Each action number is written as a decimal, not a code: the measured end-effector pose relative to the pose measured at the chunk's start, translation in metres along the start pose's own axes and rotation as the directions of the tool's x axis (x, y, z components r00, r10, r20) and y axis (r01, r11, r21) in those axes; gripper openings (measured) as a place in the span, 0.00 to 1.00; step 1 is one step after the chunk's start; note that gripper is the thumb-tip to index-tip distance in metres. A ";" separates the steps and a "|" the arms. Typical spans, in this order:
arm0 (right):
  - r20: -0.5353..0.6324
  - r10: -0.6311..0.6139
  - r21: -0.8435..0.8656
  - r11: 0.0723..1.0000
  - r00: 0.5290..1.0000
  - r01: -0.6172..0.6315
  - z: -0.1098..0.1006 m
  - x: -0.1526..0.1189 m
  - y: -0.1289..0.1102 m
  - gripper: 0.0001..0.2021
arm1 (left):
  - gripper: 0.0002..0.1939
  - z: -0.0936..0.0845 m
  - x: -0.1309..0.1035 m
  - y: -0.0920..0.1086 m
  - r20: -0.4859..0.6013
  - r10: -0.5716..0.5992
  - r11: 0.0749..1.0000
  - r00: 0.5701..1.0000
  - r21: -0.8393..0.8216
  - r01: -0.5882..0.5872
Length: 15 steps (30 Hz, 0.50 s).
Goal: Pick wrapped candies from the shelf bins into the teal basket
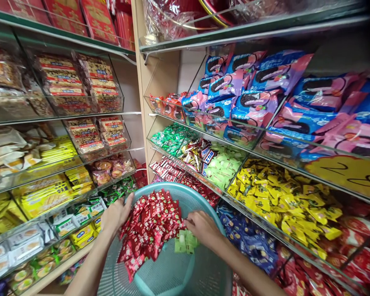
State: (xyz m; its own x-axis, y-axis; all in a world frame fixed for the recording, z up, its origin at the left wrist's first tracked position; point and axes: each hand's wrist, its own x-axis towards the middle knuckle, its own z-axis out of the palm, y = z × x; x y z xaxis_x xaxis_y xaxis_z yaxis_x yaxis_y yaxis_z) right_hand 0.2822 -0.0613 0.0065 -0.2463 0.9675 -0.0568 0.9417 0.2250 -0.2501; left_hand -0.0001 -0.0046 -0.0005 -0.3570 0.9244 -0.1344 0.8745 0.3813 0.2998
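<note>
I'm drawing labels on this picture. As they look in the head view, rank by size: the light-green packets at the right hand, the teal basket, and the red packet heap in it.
Largest to smallest:
1. Teal basket
2. Red packet heap
3. Light-green packets

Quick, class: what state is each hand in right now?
Left hand: closed, holding the teal basket by its rim.
Right hand: curled beside red packets and green packets; grip cannot be told.

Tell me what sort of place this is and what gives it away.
Probably a shop selling sweets and snacks. Blue-and-pink packets are stacked together, small yellow-wrapped pieces fill a section of their own, and a yellow tag bears handwritten figures, likely a price.
</note>
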 end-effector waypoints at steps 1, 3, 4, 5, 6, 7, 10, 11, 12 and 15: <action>-0.028 -0.043 0.030 0.999 0.999 0.044 -0.012 -0.003 -0.001 0.14 | 0.43 0.000 0.001 0.000 0.001 0.000 1.000 1.000 0.001 0.000; -0.103 -0.120 0.085 0.988 0.987 0.129 -0.041 -0.008 -0.003 0.13 | 0.42 0.000 0.002 0.001 0.001 0.001 1.000 1.000 0.011 -0.001; -0.142 -0.143 0.093 0.983 0.979 0.157 -0.056 -0.010 -0.003 0.12 | 0.42 0.001 0.002 0.001 0.002 0.005 1.000 1.000 0.018 -0.005; -0.191 -0.162 0.086 0.980 0.968 0.181 -0.072 -0.011 -0.002 0.12 | 0.43 0.001 0.003 0.002 0.003 0.008 1.000 1.000 0.024 -0.008; -0.243 -0.178 0.059 0.979 0.954 0.197 -0.087 -0.011 0.000 0.12 | 0.43 0.001 0.003 0.003 0.003 0.010 1.000 1.000 0.028 -0.010; -0.298 -0.186 0.007 0.980 0.936 0.197 -0.102 -0.010 0.002 0.12 | 0.43 0.001 0.003 0.004 0.002 0.014 0.999 1.000 0.029 -0.014; -0.448 -0.158 -0.244 0.968 0.880 0.050 -0.131 0.000 0.012 0.12 | 0.42 0.000 0.002 0.007 0.001 0.022 1.000 1.000 0.020 -0.022; -0.481 -0.142 -0.320 0.947 0.865 -0.022 -0.136 0.004 0.015 0.12 | 0.42 0.000 0.002 0.008 0.000 0.023 1.000 1.000 0.015 -0.023; -0.503 -0.129 -0.381 0.921 0.854 -0.085 -0.139 0.009 0.018 0.12 | 0.42 0.000 0.002 0.009 0.001 0.025 1.000 1.000 0.010 -0.025; -0.511 -0.126 -0.484 0.860 0.850 -0.163 -0.136 0.020 0.025 0.11 | 0.43 0.001 0.002 0.008 -0.005 0.034 0.999 0.999 0.001 -0.034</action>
State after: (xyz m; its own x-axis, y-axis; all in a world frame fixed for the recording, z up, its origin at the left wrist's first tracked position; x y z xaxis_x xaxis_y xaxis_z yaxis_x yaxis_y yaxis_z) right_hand 0.3316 -0.0208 0.1309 -0.2113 0.8530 0.4773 0.9607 0.0913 0.2620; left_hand 0.0068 0.0009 0.0007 -0.3283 0.9369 -0.1198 0.8866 0.3494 0.3030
